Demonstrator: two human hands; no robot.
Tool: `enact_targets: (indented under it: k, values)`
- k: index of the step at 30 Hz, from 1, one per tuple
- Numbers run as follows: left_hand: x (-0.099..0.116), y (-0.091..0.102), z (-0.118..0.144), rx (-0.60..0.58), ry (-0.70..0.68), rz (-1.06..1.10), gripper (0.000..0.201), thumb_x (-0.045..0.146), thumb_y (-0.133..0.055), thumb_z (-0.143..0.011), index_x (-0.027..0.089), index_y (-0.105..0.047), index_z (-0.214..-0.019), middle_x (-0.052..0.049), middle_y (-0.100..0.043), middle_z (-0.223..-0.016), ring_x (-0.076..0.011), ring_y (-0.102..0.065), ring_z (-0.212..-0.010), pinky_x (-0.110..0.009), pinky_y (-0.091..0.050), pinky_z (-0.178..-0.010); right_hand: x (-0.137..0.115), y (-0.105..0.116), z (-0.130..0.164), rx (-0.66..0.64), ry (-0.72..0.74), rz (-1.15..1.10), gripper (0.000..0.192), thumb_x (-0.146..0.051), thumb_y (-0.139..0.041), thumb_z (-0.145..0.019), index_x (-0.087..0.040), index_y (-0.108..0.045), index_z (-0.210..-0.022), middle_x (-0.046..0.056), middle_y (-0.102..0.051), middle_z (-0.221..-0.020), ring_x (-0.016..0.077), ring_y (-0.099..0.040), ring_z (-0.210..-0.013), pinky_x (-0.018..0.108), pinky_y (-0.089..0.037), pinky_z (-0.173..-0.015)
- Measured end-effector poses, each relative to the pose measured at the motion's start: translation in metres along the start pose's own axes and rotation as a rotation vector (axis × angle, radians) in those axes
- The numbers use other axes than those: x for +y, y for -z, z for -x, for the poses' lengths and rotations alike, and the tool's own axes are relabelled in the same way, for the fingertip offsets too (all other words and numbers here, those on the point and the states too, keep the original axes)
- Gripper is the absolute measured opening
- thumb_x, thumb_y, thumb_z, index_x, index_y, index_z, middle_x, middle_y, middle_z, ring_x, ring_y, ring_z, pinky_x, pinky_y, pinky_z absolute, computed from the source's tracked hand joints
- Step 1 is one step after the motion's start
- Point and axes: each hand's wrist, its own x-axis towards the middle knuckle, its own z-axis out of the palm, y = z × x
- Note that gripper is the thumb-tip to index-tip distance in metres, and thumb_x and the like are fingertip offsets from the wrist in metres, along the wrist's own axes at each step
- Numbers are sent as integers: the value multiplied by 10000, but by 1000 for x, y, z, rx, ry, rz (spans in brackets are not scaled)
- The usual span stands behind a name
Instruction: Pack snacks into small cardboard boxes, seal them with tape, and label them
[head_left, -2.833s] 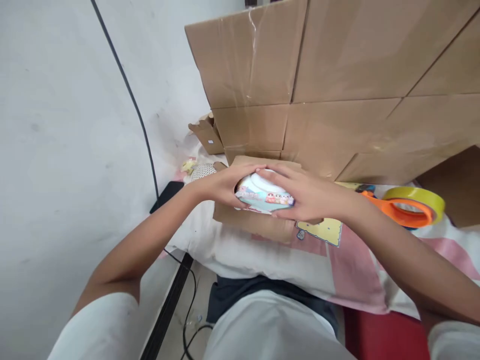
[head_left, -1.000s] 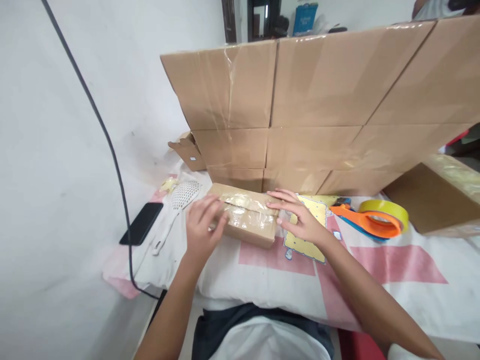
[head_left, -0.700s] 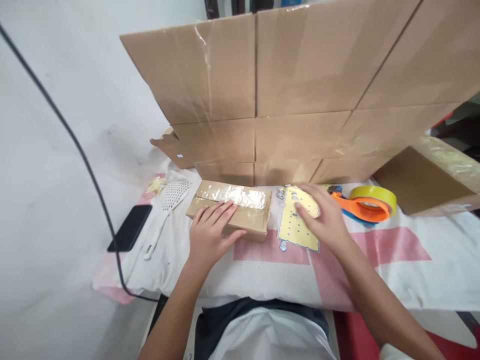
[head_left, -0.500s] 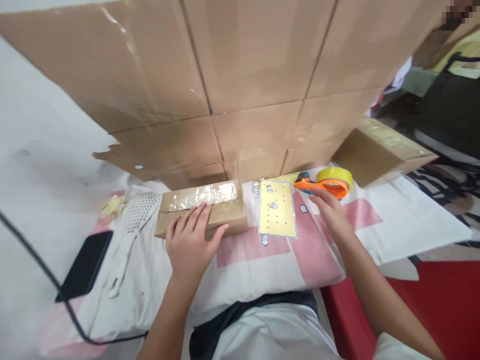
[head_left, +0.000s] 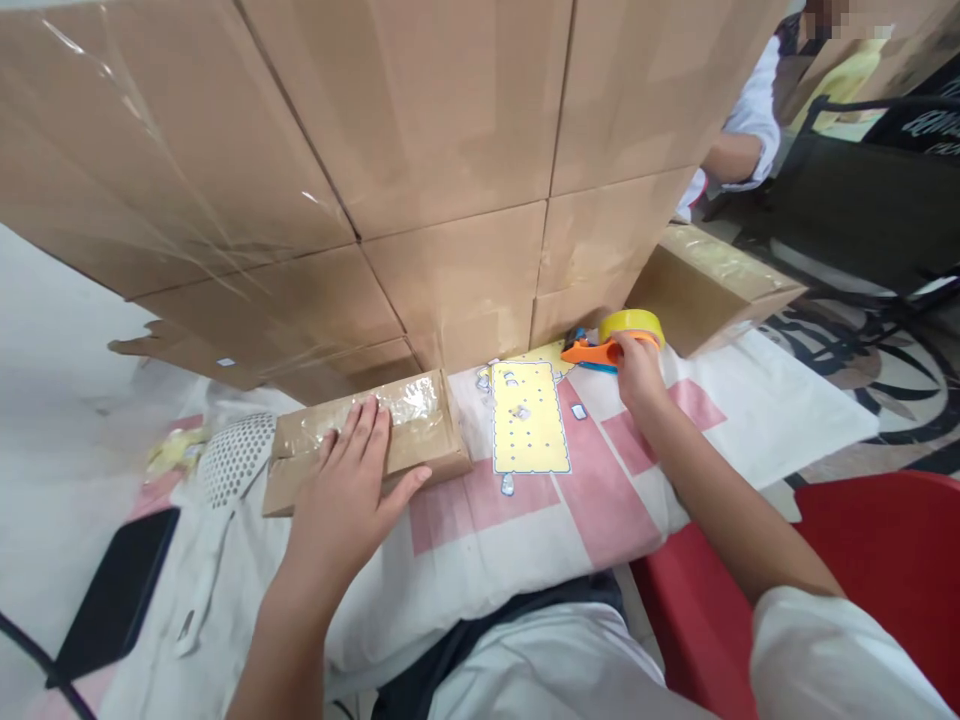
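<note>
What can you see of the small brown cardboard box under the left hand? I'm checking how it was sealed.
The small brown cardboard box is a flat, closed oblong carton, its top covered with shiny, wrinkled clear tape. It lies flat on the white and pink cloth, just in front of the stacked cardboard wall. The left hand rests palm down on its near half, fingers spread. A yellow dotted sheet lies close beside its right end.

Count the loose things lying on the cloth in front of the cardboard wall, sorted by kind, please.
Small taped box, under the left hand: 1
Tape roll with orange holder, at the right hand: 1
Yellow dotted sheet: 1
White slotted spoon: 1
Black phone: 1
Total: 5
</note>
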Motion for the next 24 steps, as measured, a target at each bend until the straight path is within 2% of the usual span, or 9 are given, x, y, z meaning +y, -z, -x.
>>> enact_targets:
  k: [3, 5, 7, 9, 12, 14, 17, 20, 24]
  values:
    - [12, 9, -2, 20, 13, 9, 773, 620, -386, -1010, 114, -359, -1594, -242, -411, -1618, -451, -388, -1508, -715, -284, -1193, -1, -7, -12, 51, -43, 9, 395, -506, -701, -777, -251, -422, -661, -32, -406, -645, 144, -415, -613, 313, -459, -612]
    - [42, 17, -12, 83, -43, 74, 706, 559, -425, -1019, 126, -387, -1575, -242, -420, -1613, -459, -369, -1517, -740, -256, -1196, -4, -8, -9, 61, -12, 18, 402, -522, -683, -803, -249, -428, -652, -29, -406, -644, 141, -404, -599, 313, -442, -596]
    - [86, 19, -31, 96, -207, 262, 630, 486, -507, -1010, 183, -412, -1555, -182, -463, -1605, -385, -406, -1516, -640, -309, -1234, -7, -7, 2, 66, 39, 25, 383, -528, -644, -834, -243, -446, -674, -26, -421, -665, 142, -431, -608, 310, -443, -607]
    - [131, 5, -58, -16, -348, 539, 496, 371, -490, -1033, 238, -459, -1511, -112, -578, -1519, -268, -528, -1434, -472, -429, -1204, -13, -5, 16, 55, 98, 28, 337, -531, -600, -855, -240, -488, -727, -15, -469, -706, 159, -493, -656, 317, -471, -650]
    - [175, -40, -108, -121, -90, 786, 523, 403, -546, -1004, 198, -482, -1480, -163, -571, -1467, -290, -541, -1384, -471, -466, -1160, -23, -3, 34, -14, 193, 27, 317, -569, -544, -858, -254, -551, -829, 26, -584, -810, 214, -595, -785, 361, -530, -748]
    - [186, -75, -138, -201, 99, 837, 457, 478, -605, -961, 183, -626, -1309, -176, -583, -1344, -319, -542, -1333, -501, -464, -1139, -27, -3, 42, -53, 231, 33, 360, -620, -526, -867, -264, -567, -839, 46, -613, -830, 243, -621, -819, 387, -547, -772]
    - [189, -113, -164, -291, 161, 895, 282, 456, -661, -932, 186, -743, -940, -129, -596, -1146, -287, -570, -1211, -466, -462, -1115, -27, -7, 49, -36, 204, -13, 495, -711, -425, -940, -261, -558, -781, 46, -574, -740, 242, -607, -731, 395, -542, -710]
    - [190, -129, -162, -265, 121, 955, 190, 329, -706, -910, 188, -747, -789, -101, -607, -1109, -249, -574, -1148, -423, -469, -1082, -21, -12, 50, 15, 161, -54, 590, -760, -358, -978, -252, -503, -716, 24, -502, -646, 205, -528, -596, 365, -479, -580]
    - [196, -131, -148, -202, 133, 1034, 151, 264, -685, -922, 210, -777, -815, -84, -637, -1101, -242, -568, -1143, -417, -467, -1071, -11, -13, 45, -2, 125, 1, 620, -780, -322, -985, -255, -435, -675, 6, -434, -600, 181, -459, -539, 343, -420, -515]
